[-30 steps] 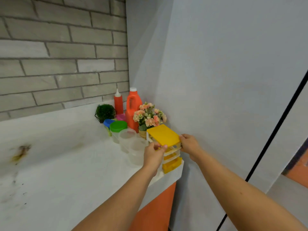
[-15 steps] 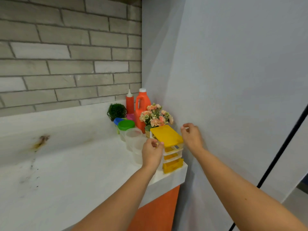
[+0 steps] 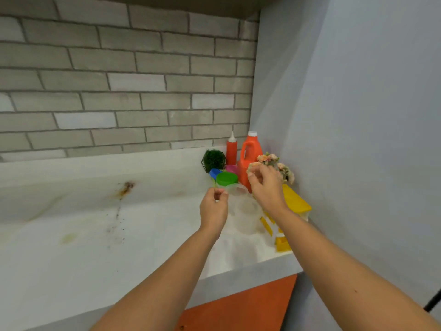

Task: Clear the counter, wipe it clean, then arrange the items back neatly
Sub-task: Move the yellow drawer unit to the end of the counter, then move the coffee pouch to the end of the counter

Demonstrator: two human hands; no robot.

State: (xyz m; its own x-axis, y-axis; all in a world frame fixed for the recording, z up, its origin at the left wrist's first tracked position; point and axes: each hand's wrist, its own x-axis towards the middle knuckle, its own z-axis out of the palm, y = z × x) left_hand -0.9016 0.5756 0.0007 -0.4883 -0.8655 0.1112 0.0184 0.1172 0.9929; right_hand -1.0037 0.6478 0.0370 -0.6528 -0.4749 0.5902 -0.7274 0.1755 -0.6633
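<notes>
The white counter [image 3: 107,247] carries a cluster of items in its far right corner. A yellow mini drawer unit [image 3: 297,204] stands at the counter's right end against the wall. Two clear plastic containers [image 3: 247,211] sit to its left. My left hand [image 3: 213,210] hovers just left of the clear containers with its fingers curled, and I see nothing in it. My right hand [image 3: 265,187] is raised over the containers, in front of the pink flowers [image 3: 285,172], fingers loosely curled and holding nothing.
Behind stand an orange jug [image 3: 249,156], a red squeeze bottle [image 3: 232,149], a green ball plant [image 3: 214,160], and green-lidded [image 3: 226,179], blue-lidded [image 3: 214,173] and pink [image 3: 231,168] containers. A brown stain [image 3: 125,187] and dark specks mark the backsplash and counter. The counter edge drops to an orange cabinet front [image 3: 238,306].
Both hands have let go of the yellow drawer unit and moved left and up, over the clear containers. The drawer unit stays at the counter's right end.
</notes>
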